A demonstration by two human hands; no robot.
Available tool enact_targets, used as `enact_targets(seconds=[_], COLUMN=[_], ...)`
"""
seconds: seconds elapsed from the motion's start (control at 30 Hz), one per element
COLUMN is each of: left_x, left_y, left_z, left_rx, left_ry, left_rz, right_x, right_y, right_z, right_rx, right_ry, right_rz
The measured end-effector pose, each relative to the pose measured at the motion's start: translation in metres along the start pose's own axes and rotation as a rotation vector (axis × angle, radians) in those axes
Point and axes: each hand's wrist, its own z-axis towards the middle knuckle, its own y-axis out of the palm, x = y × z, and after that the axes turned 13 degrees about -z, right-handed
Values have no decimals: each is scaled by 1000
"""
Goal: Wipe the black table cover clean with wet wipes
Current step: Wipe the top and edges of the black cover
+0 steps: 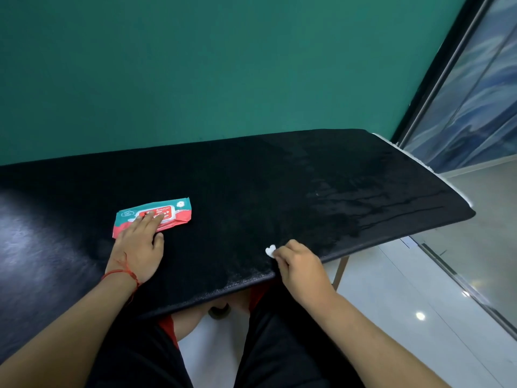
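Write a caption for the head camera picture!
Left hand on wipes pack, right hand pinching a wipe on the black cover.

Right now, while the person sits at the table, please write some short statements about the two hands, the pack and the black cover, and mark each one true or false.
1. The left hand lies flat on the red and teal plastic pack of wet wipes. True.
2. The right hand holds nothing. False: it pinches a small white crumpled wipe at the near edge.
3. The glossy black table cover shows wet streaks on its right part. True.
4. The pack lies at the right end of the cover. False: it lies on the left part.
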Motion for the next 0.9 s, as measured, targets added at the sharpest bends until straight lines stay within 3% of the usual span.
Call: enact_targets(seconds=[0.13,0.5,0.9], left_x=[-2,-1,0], left_y=[2,1,2], left_z=[0,1,1], left_rx=[-3,-7,4], left_ry=[22,13,13], left_rz=[8,9,14], right_x=[33,184,162], right_y=[-5,-40,-26], right_z=[1,13,74], right_rx=[27,101,-25], right_ry=[84,500,698], right_rz=[81,-175,-104])
